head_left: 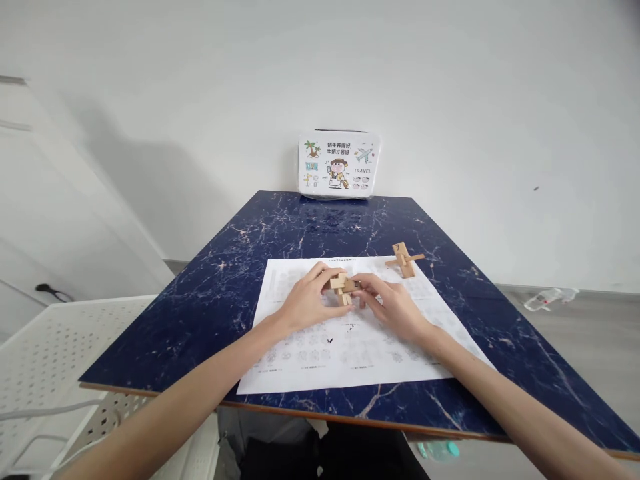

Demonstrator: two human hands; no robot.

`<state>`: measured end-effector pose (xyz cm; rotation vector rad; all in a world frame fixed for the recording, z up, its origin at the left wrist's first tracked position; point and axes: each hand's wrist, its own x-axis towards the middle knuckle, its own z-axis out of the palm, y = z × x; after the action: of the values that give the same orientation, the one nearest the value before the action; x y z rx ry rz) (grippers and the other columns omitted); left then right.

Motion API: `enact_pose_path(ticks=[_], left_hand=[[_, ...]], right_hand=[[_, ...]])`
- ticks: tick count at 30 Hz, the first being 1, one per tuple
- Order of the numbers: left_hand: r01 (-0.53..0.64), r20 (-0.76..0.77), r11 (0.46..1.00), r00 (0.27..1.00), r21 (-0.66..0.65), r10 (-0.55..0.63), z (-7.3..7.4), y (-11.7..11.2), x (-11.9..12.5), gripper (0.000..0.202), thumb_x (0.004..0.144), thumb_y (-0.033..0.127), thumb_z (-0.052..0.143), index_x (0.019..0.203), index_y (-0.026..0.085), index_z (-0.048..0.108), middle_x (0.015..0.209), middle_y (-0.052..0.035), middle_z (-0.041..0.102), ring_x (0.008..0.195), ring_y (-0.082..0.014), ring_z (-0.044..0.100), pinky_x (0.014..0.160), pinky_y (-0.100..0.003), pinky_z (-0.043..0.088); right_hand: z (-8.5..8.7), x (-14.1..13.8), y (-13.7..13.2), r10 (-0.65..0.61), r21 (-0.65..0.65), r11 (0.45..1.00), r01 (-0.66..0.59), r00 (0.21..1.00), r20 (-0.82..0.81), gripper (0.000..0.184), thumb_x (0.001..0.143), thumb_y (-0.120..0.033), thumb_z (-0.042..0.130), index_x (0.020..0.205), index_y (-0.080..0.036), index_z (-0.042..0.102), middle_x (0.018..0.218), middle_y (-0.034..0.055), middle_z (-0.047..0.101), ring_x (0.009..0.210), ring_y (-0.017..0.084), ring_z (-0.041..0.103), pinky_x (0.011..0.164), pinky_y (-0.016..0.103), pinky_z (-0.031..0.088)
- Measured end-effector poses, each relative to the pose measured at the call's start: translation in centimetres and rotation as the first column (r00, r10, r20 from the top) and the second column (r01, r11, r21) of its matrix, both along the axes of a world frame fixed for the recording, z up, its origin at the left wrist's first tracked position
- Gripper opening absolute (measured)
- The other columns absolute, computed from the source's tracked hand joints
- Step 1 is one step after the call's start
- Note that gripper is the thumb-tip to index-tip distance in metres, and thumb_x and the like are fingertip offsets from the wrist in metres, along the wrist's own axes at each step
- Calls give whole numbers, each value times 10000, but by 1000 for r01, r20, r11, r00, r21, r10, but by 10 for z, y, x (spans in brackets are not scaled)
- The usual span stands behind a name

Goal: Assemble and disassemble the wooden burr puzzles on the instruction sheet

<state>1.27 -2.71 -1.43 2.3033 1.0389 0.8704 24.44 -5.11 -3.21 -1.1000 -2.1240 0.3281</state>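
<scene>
Between my hands is a small wooden interlocking puzzle of pale notched blocks, raised a little over a printed sheet. My left hand grips its left side, with the thumb below and the fingers above. At its right side, my right hand pinches a darker wooden piece that bears a small mark and meets the other blocks. How far that piece is inserted I cannot tell. Up and to the right, a second set of crossed wooden pieces lies on the sheet's corner, apart from both hands.
A dark blue marbled table bears everything. At its back, a white printed case stands against the wall. A white perforated rack is at the left. Plastic bottles lie on the floor at right and under the front edge.
</scene>
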Motion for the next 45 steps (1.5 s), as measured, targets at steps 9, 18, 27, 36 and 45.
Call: enact_pose_path(ticks=[9, 18, 27, 36, 45], left_hand=[[-17, -24, 1000, 1000, -2, 17, 0, -1, -1, 651, 824, 551, 791, 1379, 276, 588, 1233, -51, 700, 825, -185, 657, 774, -345, 543], [34, 37, 995, 999, -91, -31, -1, -2, 2, 711, 840, 545, 783, 1443, 251, 548, 1076, -56, 740, 784, -186, 644, 719, -319, 527], [47, 66, 992, 997, -121, -40, -6, -2, 2, 766, 838, 571, 784, 1479, 232, 535, 1052, -66, 753, 817, -202, 658, 723, -322, 534], [95, 102, 993, 991, -63, -88, -2, -3, 1, 714, 852, 569, 772, 1456, 255, 554, 928, -32, 755, 752, -181, 659, 736, -321, 538], [243, 342, 947, 926, -212, -161, 2, -4, 5, 670, 794, 438, 846, 1390, 244, 609, 1136, -71, 732, 896, -202, 701, 842, -371, 601]], right_hand=[[0, -1, -3, 2, -1, 1000, -2, 999, -33, 237, 1060, -310, 491, 1263, -229, 583, 869, 58, 798, 731, 232, 747, 712, 337, 532], [-2, 2, -6, 19, -23, 1000, -22, 996, -89, 260, 1058, -319, 507, 1295, -242, 583, 969, 67, 811, 838, 243, 781, 756, 354, 568], [-8, 3, -6, 9, 40, 999, -6, 997, -83, 238, 1059, -322, 528, 1266, -234, 602, 1040, 93, 805, 837, 252, 784, 722, 353, 585], [0, -4, -5, 55, 127, 991, -40, 991, -123, 223, 1048, -326, 573, 1250, -241, 615, 975, 67, 781, 809, 223, 751, 757, 347, 585], [8, -1, -8, -13, -155, 988, -18, 980, -199, 332, 1101, -444, 403, 1332, -233, 515, 668, -36, 599, 574, 165, 559, 614, 302, 465]])
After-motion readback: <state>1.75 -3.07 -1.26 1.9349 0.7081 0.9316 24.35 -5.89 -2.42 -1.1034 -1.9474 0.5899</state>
